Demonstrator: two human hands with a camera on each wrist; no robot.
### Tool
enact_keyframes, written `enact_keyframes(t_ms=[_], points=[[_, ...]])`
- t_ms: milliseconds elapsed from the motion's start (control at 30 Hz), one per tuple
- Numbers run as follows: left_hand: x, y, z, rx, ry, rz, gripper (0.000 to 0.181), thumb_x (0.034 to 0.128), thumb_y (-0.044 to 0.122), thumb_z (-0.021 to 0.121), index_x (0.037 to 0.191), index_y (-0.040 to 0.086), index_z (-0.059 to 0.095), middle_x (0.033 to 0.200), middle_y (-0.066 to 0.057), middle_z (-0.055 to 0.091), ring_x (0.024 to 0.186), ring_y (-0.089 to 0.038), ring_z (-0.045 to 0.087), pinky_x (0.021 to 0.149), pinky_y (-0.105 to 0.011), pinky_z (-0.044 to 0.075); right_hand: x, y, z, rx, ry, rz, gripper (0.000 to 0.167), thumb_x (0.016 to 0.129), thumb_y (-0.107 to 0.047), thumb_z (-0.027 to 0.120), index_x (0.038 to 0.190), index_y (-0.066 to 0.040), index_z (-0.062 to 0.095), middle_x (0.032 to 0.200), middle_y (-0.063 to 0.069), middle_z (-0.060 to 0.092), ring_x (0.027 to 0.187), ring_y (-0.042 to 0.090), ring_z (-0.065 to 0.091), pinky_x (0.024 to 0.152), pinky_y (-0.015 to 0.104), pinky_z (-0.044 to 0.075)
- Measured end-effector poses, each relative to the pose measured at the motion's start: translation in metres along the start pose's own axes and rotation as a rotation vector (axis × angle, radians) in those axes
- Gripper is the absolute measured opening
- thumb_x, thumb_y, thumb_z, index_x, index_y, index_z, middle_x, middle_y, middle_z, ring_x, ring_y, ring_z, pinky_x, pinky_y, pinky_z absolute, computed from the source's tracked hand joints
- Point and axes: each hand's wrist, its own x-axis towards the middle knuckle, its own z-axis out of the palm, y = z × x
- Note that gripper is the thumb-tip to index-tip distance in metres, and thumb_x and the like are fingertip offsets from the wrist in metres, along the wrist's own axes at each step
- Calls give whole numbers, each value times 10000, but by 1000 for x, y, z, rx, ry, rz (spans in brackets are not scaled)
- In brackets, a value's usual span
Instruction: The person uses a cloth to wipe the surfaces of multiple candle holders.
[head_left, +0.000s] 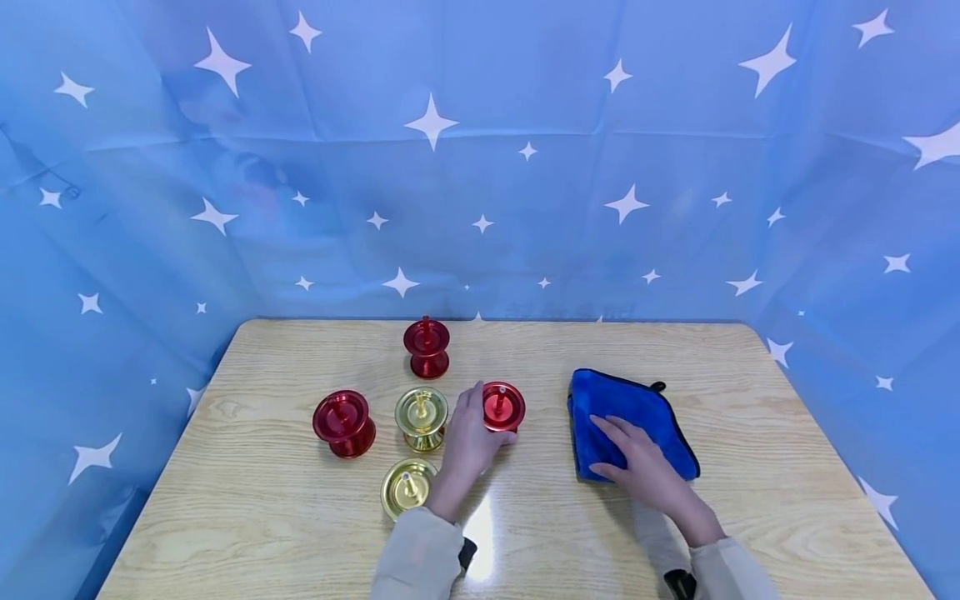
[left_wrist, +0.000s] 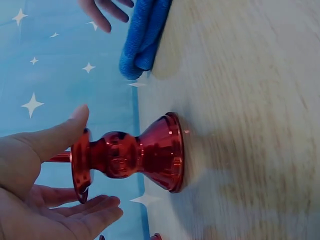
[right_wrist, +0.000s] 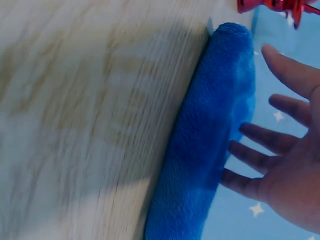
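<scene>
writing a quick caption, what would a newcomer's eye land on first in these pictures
Probably the bright blue folded plush cloth on the right of the pale wood-grain table, under the right hand. Next, across the left and middle, three glossy red metal-looking dished stands and two gold stands, the left hand at the rightmost red stand. Behind hangs a blue backdrop with white stars.

Red holder (head_left: 503, 406) upright — blue cloth (head_left: 637, 403) folded
</scene>
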Motion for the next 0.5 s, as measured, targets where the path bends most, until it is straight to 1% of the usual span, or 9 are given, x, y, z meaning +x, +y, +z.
enact_keyframes(t_ms=[133,233,367,500], points=[[2,-2,3,-12,-24,-28,888,619,192,845,1328,-64,377,1223,-231,484,1090,-387,498,899,-484,419,9,1,6,-61,-55,44,736,735,-233,760,1367,-80,416,1317,266,389,1166,495,341,824,691,300],[3,-2,4,-14,-24,-36,895,616,205,847,1328,-66,376,1207,-230,494,1078,-382,505,896,-479,422,15,0,9,-97,-71,63,787,698,-245,787,1374,-99,410,1304,257,386,1152,486,336,800,685,290],[3,-2,4,-30,-9,-46,868,593,188,859,1284,-78,406,1163,-224,517,1056,-369,520,887,-469,430,18,-1,10,-115,-69,63,809,667,-251,806,1363,-93,425,1258,250,405,1118,470,358,756,658,307],[3,-2,3,-59,-3,-71,830,565,160,870,1231,-75,434,1137,-212,532,1054,-352,524,895,-447,431,19,0,10,-115,-90,70,785,667,-250,808,1346,-94,447,1232,238,424,1093,441,380,741,647,314]])
